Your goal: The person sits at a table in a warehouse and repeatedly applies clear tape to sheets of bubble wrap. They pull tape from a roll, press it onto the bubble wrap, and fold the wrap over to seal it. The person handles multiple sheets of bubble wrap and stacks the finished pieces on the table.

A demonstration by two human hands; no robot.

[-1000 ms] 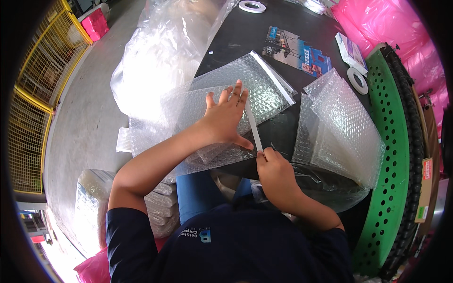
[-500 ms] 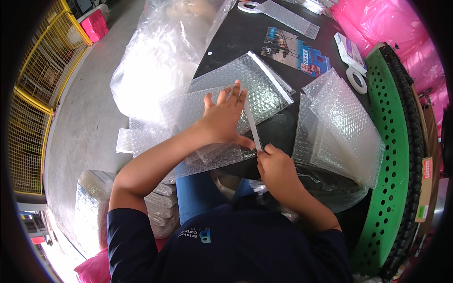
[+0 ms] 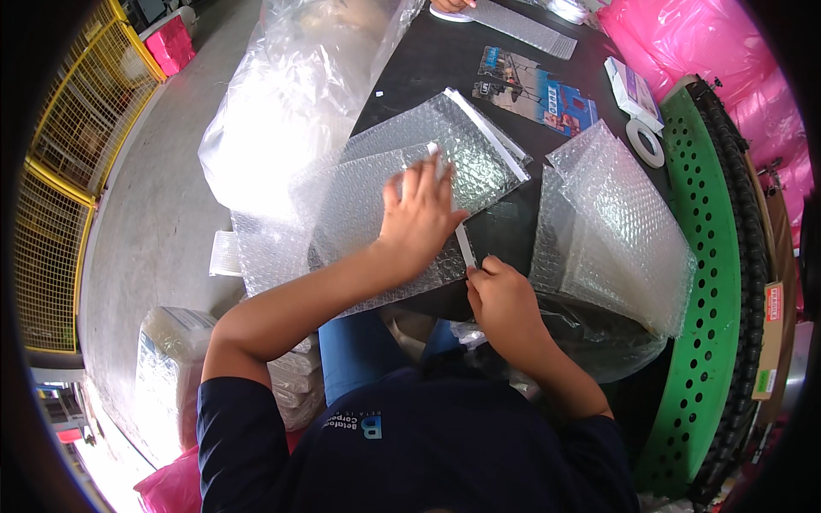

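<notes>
A clear bubble-wrap sheet (image 3: 342,197) lies in front of me with a white adhesive strip (image 3: 465,243) along its right edge. My left hand (image 3: 417,221) rests palm down over this edge, its fingers stretched out and a little blurred, hiding the middle of the strip. At the strip's near end, my right hand (image 3: 503,301) has thumb and forefinger pinched on it. Beyond my left hand is another bubble-wrap piece (image 3: 487,175), also edged with white tape. Several more bubble-wrap pieces (image 3: 629,222) overlap to the right of my hands.
On the black table (image 3: 410,77) lie printed picture cards (image 3: 539,92), a small white box (image 3: 633,92) and a white tape roll (image 3: 645,144). A perforated green panel (image 3: 705,256) borders the right side. Clear plastic (image 3: 282,111) is heaped at left. Another person's hand (image 3: 455,4) shows at the top.
My left hand has slid a little nearer along the strip, its thumb moving up and away from my right hand. My right hand keeps its pinch. Another person's hand has appeared at the top.
</notes>
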